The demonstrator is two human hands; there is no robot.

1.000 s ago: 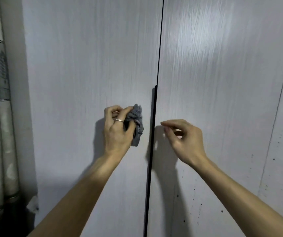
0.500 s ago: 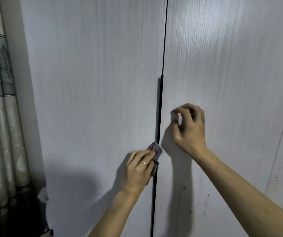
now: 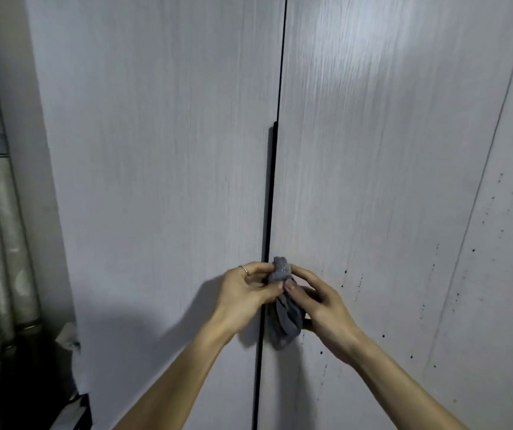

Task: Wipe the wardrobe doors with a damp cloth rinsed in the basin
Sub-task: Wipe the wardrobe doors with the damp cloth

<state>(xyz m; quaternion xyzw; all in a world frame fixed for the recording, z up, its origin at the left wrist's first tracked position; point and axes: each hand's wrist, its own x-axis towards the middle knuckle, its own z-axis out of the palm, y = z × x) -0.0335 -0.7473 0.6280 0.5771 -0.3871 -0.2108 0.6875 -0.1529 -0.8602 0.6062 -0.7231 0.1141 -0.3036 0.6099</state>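
pinching grey cloth (image 3: 283, 319) with left hand (image 3: 243, 294) and right hand (image 3: 322, 310) fingers (image 3: 306, 276), low before the wardrobe doors (image 3: 156, 181) seam. best refolded to a flat clean face, then pressed over the dark specks (image 3: 346, 271).

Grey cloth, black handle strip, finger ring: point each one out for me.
grey cloth (image 3: 286, 321), head view, on its hanging lower fold.
black handle strip (image 3: 271, 187), head view, midway along its length.
ring (image 3: 243, 268), head view, on the band's visible top.
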